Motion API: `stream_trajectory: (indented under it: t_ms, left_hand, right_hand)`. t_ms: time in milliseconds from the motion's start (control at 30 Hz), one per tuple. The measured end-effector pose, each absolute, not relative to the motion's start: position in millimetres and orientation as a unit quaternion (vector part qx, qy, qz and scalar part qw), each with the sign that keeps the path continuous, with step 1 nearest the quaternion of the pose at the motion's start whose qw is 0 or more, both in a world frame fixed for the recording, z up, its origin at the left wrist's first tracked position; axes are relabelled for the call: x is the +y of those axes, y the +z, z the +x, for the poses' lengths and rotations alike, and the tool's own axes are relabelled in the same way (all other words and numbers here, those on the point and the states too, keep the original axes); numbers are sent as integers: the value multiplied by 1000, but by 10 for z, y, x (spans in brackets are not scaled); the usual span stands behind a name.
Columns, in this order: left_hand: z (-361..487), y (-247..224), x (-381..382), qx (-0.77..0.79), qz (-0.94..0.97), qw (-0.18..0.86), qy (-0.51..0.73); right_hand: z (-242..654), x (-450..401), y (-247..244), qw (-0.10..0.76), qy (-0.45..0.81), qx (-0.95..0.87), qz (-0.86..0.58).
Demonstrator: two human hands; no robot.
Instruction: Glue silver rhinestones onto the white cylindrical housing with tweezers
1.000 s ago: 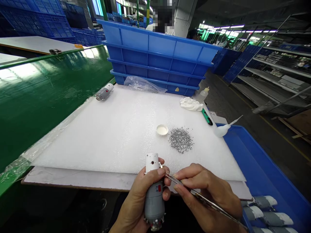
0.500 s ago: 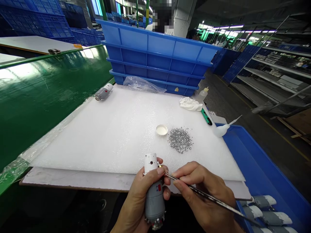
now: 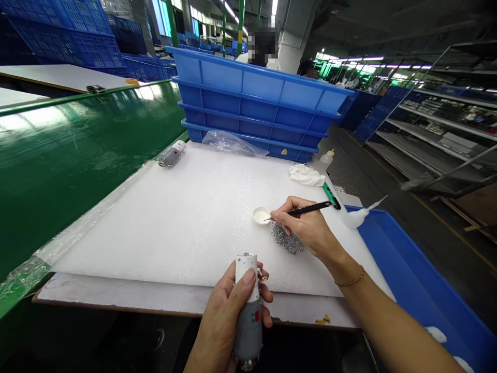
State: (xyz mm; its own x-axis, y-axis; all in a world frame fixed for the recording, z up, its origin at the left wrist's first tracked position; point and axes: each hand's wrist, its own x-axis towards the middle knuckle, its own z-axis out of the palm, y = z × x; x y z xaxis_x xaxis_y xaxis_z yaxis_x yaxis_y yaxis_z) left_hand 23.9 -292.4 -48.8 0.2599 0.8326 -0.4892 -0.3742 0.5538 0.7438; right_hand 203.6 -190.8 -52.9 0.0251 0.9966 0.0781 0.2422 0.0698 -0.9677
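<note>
In my left hand [image 3: 229, 300] is a grey and white cylindrical model that looks like a spacecraft [image 3: 248, 326], held upright near the table's front edge. My left thumb lies on its white upper section, and a small gold-coloured part [image 3: 263, 277] shows by the fingertips. My right hand [image 3: 301, 220] is closed around thin dark tweezers [image 3: 310, 208]. Their fine tip is at the right side of a small round dish [image 3: 261, 216] with whitish contents. Under the right hand, a pile of tiny silver pieces [image 3: 285, 241] is partly covered.
Another model [image 3: 172, 154] lies at the back left. Stacked blue bins [image 3: 252, 103] and a clear plastic bag [image 3: 233, 144] stand behind. At right are a white cloth [image 3: 306, 175], green cutter [image 3: 332, 196], dropper bottle [image 3: 355, 217] and blue bin [image 3: 419, 290].
My right hand has moved forward with the tweezers, from beside the model to the small dish. My left hand still holds the model, turned a little. The view has tilted slightly.
</note>
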Motion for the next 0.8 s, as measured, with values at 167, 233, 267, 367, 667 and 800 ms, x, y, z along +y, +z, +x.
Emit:
stream_trajectory:
  t_ms: [167,233,267,367,667,800]
  left_hand:
    - [208,-531,-2888,457,228,751,419]
    - [199,-546,-2884,455,230,752,418]
    - [193,-552,-2885,453,232,753,418]
    - [170,-558,-2892,448,234,754,421]
    - [133,-554,-2773,390,148,790,450]
    - [172,-546,-2775,358,128,808,450]
  right_hand:
    - [1980,-1817,-562,446,404,-568,-561]
    - [1966,-1780,-576,441,403,-568,-566]
    - [1962,-1763,-582,440,404,-568,-567]
    - [1962,-1742,-579,444,420,-565,-555]
    - [1934,-2249,-382,471,527,-577,-410]
    - [1920,-2506,-339,472,498,-619,-382]
